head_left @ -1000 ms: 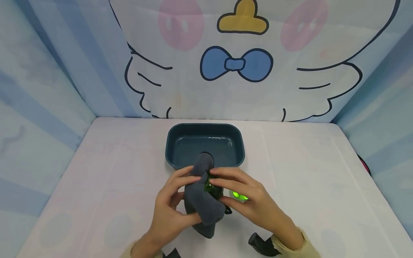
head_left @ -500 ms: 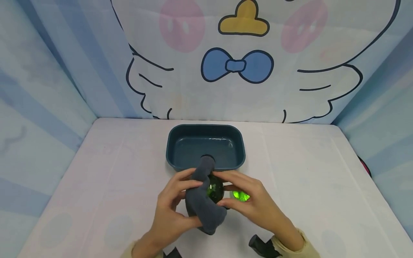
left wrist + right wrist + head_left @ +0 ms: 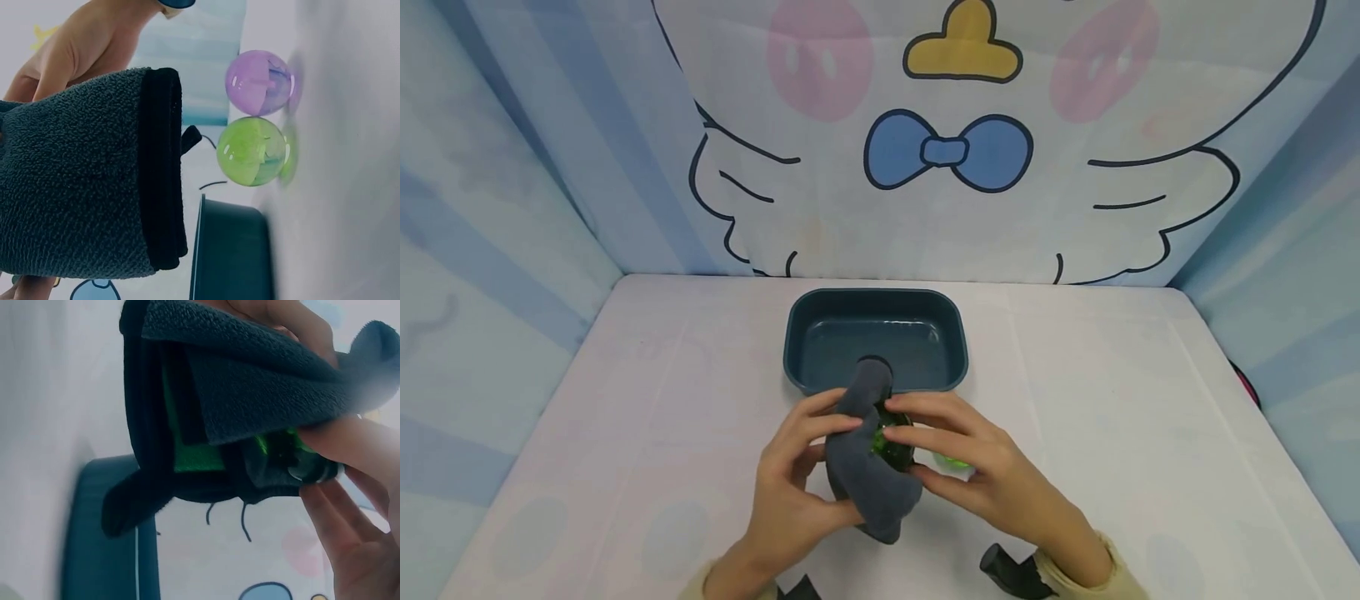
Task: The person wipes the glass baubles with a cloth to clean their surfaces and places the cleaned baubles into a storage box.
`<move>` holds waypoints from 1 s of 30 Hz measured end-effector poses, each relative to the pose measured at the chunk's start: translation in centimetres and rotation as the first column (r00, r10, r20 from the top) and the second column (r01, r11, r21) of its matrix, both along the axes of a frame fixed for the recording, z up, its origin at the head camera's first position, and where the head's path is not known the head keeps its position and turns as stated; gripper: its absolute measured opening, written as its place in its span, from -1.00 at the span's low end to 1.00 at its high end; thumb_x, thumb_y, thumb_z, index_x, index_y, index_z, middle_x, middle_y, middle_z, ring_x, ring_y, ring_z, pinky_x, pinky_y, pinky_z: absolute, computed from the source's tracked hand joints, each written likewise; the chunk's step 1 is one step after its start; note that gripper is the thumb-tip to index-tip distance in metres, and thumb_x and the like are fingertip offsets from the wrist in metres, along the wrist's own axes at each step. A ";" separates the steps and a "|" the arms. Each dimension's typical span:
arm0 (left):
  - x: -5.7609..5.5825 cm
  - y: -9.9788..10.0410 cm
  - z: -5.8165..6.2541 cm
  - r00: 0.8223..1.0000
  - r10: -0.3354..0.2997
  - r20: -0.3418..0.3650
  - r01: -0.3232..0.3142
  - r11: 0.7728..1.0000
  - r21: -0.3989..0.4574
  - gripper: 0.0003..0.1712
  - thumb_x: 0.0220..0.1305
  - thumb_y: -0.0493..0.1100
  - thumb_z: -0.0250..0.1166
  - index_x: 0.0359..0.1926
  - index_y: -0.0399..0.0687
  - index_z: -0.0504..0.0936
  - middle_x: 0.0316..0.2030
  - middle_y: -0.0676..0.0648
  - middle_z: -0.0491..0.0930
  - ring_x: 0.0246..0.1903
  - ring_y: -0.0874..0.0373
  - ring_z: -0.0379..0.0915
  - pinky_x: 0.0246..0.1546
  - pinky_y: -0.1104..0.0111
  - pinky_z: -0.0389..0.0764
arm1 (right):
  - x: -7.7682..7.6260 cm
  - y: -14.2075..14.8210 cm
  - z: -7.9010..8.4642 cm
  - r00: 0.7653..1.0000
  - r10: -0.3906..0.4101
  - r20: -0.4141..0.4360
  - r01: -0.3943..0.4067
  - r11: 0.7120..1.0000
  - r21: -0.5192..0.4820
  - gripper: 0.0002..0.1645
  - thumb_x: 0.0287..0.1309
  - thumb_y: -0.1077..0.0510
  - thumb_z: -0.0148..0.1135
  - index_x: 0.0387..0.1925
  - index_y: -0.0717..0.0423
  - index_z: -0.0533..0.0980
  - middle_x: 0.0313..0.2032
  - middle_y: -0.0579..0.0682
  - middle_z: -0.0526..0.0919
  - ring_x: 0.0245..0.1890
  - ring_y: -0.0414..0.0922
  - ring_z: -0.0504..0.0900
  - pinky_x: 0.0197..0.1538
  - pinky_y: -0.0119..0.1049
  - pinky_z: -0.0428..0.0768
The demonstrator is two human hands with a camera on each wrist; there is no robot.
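Note:
A dark grey-blue towel [image 3: 874,479] with black edging is wrapped partly round a see-through green ball [image 3: 893,451], above the near side of the tray. My left hand [image 3: 790,483] grips the towel from the left, thumb in front and fingers behind. From the right, my right hand [image 3: 992,458] pinches the ball between thumb and fingertips, covering part of it. Cloth folds hang below the ball in the right wrist view. On the table, a lime-green ball [image 3: 250,152] touches a purple ball [image 3: 257,82] in the left wrist view; in the head view my right hand mostly hides the lime-green one.
A dark teal rectangular tray [image 3: 876,293] stands just beyond the hands, with nothing visible inside it. Black pieces [image 3: 1017,573] sit by both sleeves. A printed cloth backdrop [image 3: 947,225] rises behind the white table [image 3: 1112,417].
Half a second ago more of the ball showed; now my right fingers have moved across its top. The towel and hands have shifted slightly left, and the lime-green ball is more covered.

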State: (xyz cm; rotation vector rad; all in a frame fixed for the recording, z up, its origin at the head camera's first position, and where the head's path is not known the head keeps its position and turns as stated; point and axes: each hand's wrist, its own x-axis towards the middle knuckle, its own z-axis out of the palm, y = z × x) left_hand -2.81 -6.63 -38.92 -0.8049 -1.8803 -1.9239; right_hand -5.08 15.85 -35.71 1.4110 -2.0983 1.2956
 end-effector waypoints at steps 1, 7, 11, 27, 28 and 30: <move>0.0 0.0 0.0 1.000 -0.001 0.001 0.001 1.000 -0.001 -0.20 -0.30 -0.57 0.58 0.09 -0.23 0.56 0.21 -0.29 0.42 0.19 0.03 0.44 -0.10 0.30 0.72 | 0.0 0.0 0.0 1.000 -0.007 0.001 0.007 1.000 -0.005 -0.55 0.33 0.16 0.24 0.21 0.18 0.51 0.25 0.18 0.46 0.29 0.02 0.42 0.24 -0.30 0.55; 0.1 0.0 0.0 1.000 -0.005 0.019 0.006 0.999 -0.047 -0.23 -0.21 -0.56 0.56 0.13 -0.17 0.57 0.23 -0.28 0.41 0.17 0.08 0.45 -0.12 0.31 0.71 | 0.1 0.0 -0.1 0.998 -0.039 0.048 0.039 0.999 0.003 -0.55 0.31 0.12 0.25 0.19 0.16 0.53 0.22 0.16 0.49 0.26 -0.02 0.46 0.22 -0.37 0.55; 0.2 -0.2 0.2 0.999 -0.010 0.043 0.014 0.996 -0.093 -0.23 -0.16 -0.53 0.55 0.15 -0.11 0.57 0.24 -0.25 0.39 0.18 0.11 0.44 -0.13 0.32 0.71 | 0.2 0.2 0.1 0.987 -0.070 0.145 0.065 0.997 0.042 -0.46 0.20 0.16 0.35 0.21 0.15 0.50 0.21 0.13 0.50 0.22 -0.04 0.52 0.16 -0.36 0.59; 0.1 -0.1 0.4 0.997 0.034 0.065 -0.030 0.998 -0.061 -0.29 -0.26 -0.47 0.63 0.02 -0.18 0.59 0.16 -0.23 0.46 0.12 0.06 0.47 -0.18 0.29 0.74 | 0.6 0.5 0.4 0.956 -0.146 0.254 0.114 0.984 0.138 -0.33 0.16 0.15 0.42 0.31 0.04 0.45 0.29 0.01 0.44 0.26 -0.09 0.48 0.20 -0.33 0.57; 0.1 -0.1 0.4 0.997 0.036 0.066 -0.032 0.998 -0.056 -0.28 -0.27 -0.48 0.62 0.03 -0.19 0.59 0.15 -0.24 0.46 0.12 0.07 0.48 -0.18 0.29 0.73 | 0.5 0.6 0.4 0.967 -0.134 0.216 0.109 0.986 0.125 -0.36 0.18 0.13 0.41 0.29 0.05 0.47 0.29 0.03 0.44 0.28 -0.08 0.46 0.22 -0.35 0.55; 0.1 -0.2 0.5 0.997 0.035 0.071 -0.032 0.999 -0.043 -0.28 -0.27 -0.49 0.62 0.03 -0.21 0.58 0.15 -0.25 0.46 0.12 0.07 0.49 -0.17 0.28 0.73 | 0.4 0.5 0.4 0.985 -0.091 0.149 0.078 0.993 0.087 -0.42 0.22 0.13 0.37 0.27 0.09 0.49 0.29 0.08 0.44 0.29 -0.04 0.43 0.24 -0.35 0.54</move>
